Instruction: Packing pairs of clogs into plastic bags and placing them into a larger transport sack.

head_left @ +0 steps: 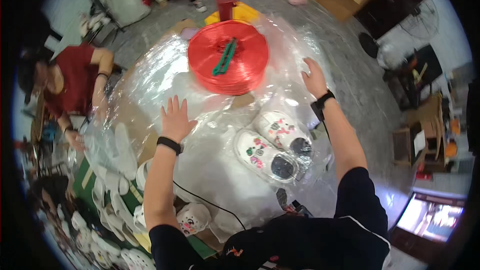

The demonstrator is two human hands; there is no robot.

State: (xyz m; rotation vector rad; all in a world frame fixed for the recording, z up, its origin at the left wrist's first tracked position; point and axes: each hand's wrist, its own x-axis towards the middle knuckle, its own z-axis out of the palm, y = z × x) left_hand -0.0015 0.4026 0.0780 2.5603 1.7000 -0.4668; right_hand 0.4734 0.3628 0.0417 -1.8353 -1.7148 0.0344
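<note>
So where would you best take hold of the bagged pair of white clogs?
Probably at the near end of the white clogs, from the person's side: the heel openings face that way and the clear wrap bunches there. Both hands, left hand and right hand, lie flat beyond it.

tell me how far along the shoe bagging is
Done: one pair of white clogs already sits in a clear bag. In hand: both palms, left hand and right hand, lie flat on the stack of clear plastic bags. Left: many loose white clogs remain unbagged at the lower left.
</note>
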